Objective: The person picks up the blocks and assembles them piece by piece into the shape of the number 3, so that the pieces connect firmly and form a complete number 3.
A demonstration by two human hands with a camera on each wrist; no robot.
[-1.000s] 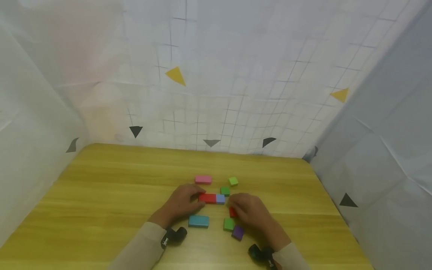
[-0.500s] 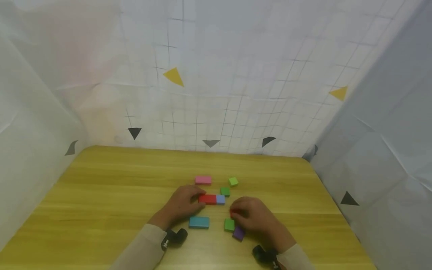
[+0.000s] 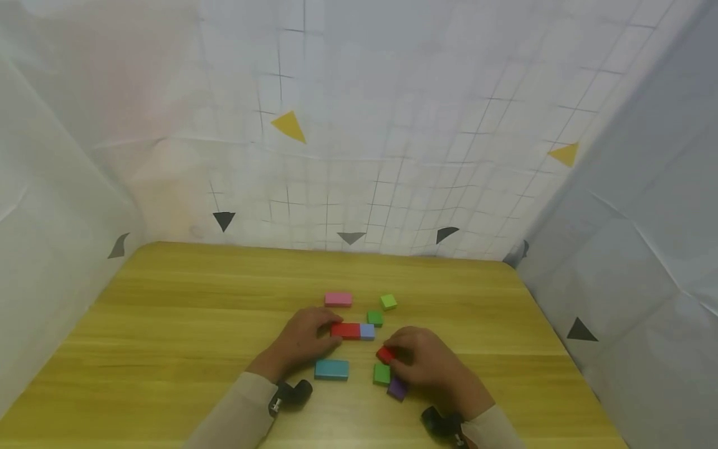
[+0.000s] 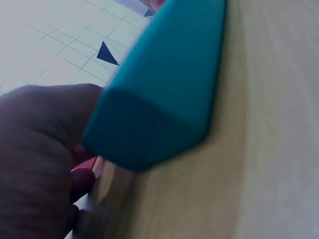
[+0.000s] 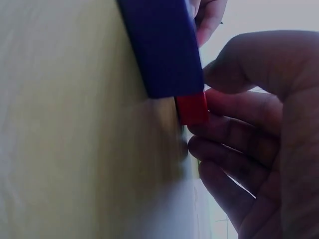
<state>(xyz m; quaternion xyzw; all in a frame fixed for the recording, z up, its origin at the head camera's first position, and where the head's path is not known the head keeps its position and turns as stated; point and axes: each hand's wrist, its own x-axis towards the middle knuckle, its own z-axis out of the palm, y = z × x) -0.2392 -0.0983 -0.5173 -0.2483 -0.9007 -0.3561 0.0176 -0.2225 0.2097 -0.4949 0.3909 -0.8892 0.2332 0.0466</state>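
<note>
In the head view my left hand (image 3: pixel 303 337) grips the left end of a long red block (image 3: pixel 346 331), thumb on the near side and fingers on the far side. A small light-blue block (image 3: pixel 367 332) sits flush against its right end. My right hand (image 3: pixel 422 357) pinches a small red block (image 3: pixel 386 355), turned at an angle, just behind a light-green block (image 3: pixel 382 374). A purple block (image 3: pixel 397 388) lies under the right thumb side. The right wrist view has the small red block (image 5: pixel 192 108) at the fingertips, partly hidden by the purple block (image 5: pixel 167 47).
A teal block (image 3: pixel 331 370) lies in front of the left hand and looms large in the left wrist view. Farther back are a pink block (image 3: pixel 338 300), a green block (image 3: pixel 374 318) and a lime block (image 3: pixel 388 302). White sheeting (image 3: pixel 359 125) walls in the wooden table (image 3: pixel 196 299).
My right hand has drawn back a little to the right and toward me. The small red block in its fingers has turned and now shows more. My left hand has stayed put.
</note>
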